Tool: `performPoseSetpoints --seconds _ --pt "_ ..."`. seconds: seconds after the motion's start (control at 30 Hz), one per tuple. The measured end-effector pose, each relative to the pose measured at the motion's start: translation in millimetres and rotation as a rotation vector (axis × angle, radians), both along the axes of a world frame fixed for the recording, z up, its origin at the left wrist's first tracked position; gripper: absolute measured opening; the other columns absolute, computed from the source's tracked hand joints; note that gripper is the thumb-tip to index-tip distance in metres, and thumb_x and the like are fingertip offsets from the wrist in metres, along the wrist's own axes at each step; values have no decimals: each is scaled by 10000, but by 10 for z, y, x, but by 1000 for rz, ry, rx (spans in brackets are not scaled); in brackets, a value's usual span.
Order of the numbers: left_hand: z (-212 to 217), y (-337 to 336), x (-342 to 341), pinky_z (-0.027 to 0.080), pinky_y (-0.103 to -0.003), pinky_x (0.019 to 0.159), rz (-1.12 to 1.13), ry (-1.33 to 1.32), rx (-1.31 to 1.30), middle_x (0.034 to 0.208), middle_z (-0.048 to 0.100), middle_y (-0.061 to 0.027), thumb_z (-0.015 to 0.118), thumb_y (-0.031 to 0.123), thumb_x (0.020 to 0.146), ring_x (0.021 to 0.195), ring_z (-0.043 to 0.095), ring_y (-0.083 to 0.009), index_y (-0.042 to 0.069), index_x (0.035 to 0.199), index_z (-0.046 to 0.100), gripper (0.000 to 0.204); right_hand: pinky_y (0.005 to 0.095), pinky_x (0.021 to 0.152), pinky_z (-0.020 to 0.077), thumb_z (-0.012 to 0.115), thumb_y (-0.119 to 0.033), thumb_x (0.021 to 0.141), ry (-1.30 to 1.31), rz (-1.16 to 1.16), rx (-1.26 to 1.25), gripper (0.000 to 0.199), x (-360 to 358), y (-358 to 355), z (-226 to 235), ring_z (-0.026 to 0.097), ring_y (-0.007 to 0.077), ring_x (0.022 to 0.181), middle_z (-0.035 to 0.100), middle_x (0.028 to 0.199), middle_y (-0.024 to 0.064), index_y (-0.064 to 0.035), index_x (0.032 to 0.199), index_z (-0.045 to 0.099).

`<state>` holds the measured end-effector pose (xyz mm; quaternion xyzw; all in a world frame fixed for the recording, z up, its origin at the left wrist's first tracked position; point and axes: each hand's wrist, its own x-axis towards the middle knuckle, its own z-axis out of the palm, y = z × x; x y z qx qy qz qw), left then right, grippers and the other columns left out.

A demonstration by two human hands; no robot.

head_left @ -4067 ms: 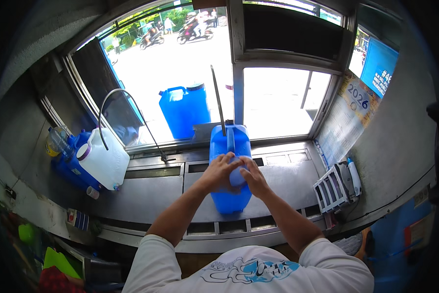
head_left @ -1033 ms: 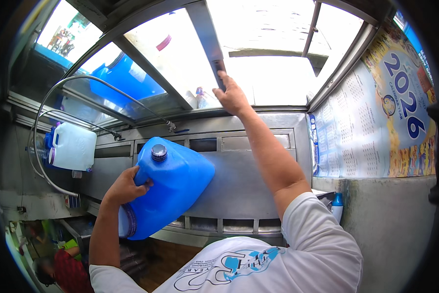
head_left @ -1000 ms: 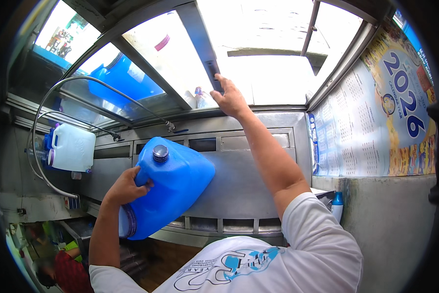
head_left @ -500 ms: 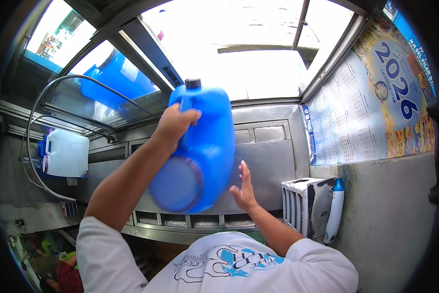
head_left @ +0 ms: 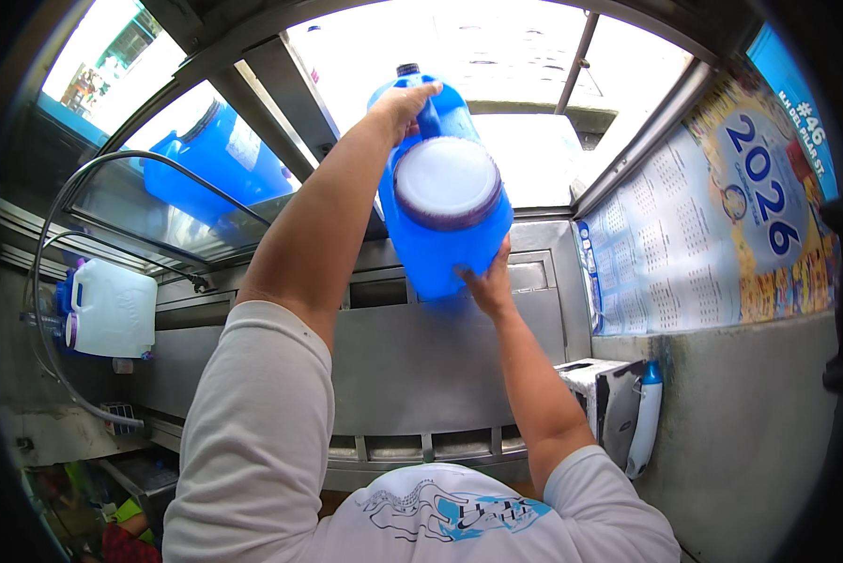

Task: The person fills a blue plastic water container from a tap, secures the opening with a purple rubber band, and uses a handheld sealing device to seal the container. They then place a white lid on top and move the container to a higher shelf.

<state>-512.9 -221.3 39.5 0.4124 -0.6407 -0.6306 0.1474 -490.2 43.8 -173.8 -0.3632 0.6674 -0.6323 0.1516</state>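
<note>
A large blue water jug (head_left: 406, 220) with a wide white cap and a small dark cap is held out over the far edge of the metal counter, at the bright opening. My left hand (head_left: 408, 105) is closed around its handle near the top. Under the lower right corner of the jug, my right hand (head_left: 490, 280) presses against it, with the thumb on the near side. Some of the right fingers are hidden behind the jug.
Stainless steel counter (head_left: 412, 375) lies below. A second blue jug (head_left: 217, 159) stands behind glass at left, near a curved hose (head_left: 53, 211) and a pale container (head_left: 116, 308). At right are a white-and-black metal box (head_left: 602, 389), a white-and-blue cylinder (head_left: 645, 422) and a wall calendar (head_left: 666, 211).
The blue jug has moved up and away toward the opening, and its wide cap has turned upward. My right hand, apart from it before, now touches its lower side.
</note>
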Motion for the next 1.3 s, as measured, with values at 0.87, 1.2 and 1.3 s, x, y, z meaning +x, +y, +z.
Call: performPoseSetpoints --seconds 0.87,1.2,1.3 --pt "-2875 1729 3286 162 -682 1111 -546 -1056 -506 1601 -56 -215 869 560 531 1452 -12 -497 267 1553 130 1294 437 1008 446 801 -546 718 -72 -15 110 1191 -1257 -1824 43 458 354 1253 394 1359 273 1 1459 47" --pt "-2842 1727 3255 155 -673 1119 -547 -1082 -481 1601 -77 -210 872 556 532 1454 -34 -489 277 1554 111 1305 431 1014 446 808 -571 697 -108 -30 146 1216 -1317 -1975 91 446 362 1274 373 1385 272 7 1459 58" --pt "-2830 1730 3253 154 -664 1124 -549 -1090 -479 1602 -83 -206 873 555 532 1457 -35 -482 282 1554 109 1305 438 1013 447 806 -567 699 -72 -62 153 1205 -1356 -2029 50 457 361 1266 395 1367 272 8 1459 68"
